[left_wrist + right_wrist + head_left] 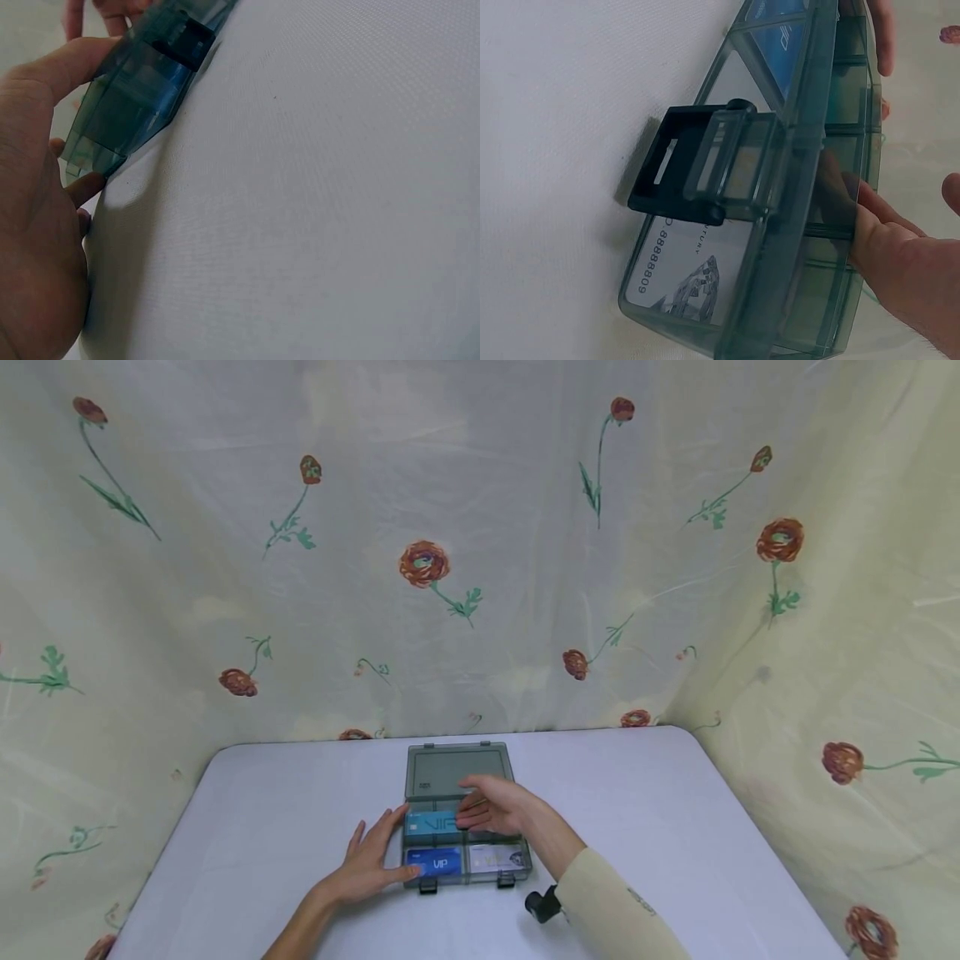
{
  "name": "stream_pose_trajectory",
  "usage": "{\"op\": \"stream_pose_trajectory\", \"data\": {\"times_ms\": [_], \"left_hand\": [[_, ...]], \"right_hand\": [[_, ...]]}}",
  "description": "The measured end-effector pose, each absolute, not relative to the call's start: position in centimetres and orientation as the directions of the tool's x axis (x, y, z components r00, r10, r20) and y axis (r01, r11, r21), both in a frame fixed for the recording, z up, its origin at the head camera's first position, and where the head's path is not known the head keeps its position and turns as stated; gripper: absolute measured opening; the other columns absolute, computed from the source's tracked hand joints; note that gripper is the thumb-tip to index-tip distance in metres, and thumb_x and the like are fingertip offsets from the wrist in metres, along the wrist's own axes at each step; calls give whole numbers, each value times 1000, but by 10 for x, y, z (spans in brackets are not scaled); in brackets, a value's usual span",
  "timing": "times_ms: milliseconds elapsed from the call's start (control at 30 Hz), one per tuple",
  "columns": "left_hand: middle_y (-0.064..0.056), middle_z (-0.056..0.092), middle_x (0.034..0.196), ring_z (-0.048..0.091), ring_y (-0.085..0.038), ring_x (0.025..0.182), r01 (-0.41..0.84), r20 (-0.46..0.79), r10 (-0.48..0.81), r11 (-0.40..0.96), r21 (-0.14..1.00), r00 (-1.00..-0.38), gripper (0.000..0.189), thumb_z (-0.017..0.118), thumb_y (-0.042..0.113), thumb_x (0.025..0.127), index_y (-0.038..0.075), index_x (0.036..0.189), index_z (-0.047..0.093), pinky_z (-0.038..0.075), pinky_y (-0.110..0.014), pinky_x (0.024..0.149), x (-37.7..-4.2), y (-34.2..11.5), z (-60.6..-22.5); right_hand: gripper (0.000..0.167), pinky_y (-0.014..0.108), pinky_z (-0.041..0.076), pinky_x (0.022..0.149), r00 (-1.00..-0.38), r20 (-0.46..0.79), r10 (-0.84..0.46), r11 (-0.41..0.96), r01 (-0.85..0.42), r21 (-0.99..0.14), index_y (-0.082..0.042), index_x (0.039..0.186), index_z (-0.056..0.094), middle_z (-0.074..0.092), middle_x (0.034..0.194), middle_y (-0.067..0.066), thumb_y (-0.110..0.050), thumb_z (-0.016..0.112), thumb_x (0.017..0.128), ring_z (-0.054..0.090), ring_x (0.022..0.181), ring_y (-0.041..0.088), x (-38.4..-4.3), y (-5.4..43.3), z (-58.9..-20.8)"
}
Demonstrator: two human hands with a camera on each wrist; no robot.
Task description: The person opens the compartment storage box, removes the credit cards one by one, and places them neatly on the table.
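A translucent grey-green card case (467, 880) lies with its hinged lid (450, 768) laid back. A light blue VIP card (429, 823) is in the rear left compartment. In the front row are a dark blue VIP card (435, 862) at left and a silvery white card (497, 858) at right. My left hand (367, 864) rests against the case's left side, fingers spread, thumb at the front left corner. My right hand (498, 806) is over the rear row, fingertips right at the light blue card's right end, thumb apart from the fingers. It hides most of the rear right compartment.
Two black latches (428, 887) hang at the case's front edge. A small black device (542, 904) sits by my right sleeve. The white table (300, 802) has rounded far corners, with a flowered curtain (510, 677) behind and at both sides.
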State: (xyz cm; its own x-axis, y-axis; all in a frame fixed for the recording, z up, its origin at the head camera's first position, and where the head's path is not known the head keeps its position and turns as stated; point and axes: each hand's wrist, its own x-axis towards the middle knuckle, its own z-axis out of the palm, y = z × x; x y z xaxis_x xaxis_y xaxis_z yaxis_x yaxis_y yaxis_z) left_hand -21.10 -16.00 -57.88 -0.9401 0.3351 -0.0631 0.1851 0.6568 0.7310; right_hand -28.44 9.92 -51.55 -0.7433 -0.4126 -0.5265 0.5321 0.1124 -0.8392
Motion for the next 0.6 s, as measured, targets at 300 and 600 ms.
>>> {"op": "stream_pose_trajectory", "data": {"times_ms": [300, 600], "left_hand": [[-14, 26, 165, 12, -39, 154, 183, -68, 340, 653, 735, -938, 99, 75, 52, 85, 18, 162, 21, -9, -62, 119, -212, -160, -579], [-13, 24, 166, 11, -38, 154, 174, -80, 337, 657, 734, -938, 100, 75, 52, 86, 19, 162, 19, -10, -61, 119, -212, -161, -579]], "right_hand": [[66, 50, 45, 108, -742, -537, -401, 120, 539, -834, 19, 132, 50, 56, 129, 32, -38, 57, 100, 60, 119, 42, -285, 99, -515], [66, 48, 47, 106, -742, -542, -394, 122, 542, -831, 19, 131, 52, 58, 127, 32, -38, 60, 98, 62, 116, 41, -285, 98, -515]]}}
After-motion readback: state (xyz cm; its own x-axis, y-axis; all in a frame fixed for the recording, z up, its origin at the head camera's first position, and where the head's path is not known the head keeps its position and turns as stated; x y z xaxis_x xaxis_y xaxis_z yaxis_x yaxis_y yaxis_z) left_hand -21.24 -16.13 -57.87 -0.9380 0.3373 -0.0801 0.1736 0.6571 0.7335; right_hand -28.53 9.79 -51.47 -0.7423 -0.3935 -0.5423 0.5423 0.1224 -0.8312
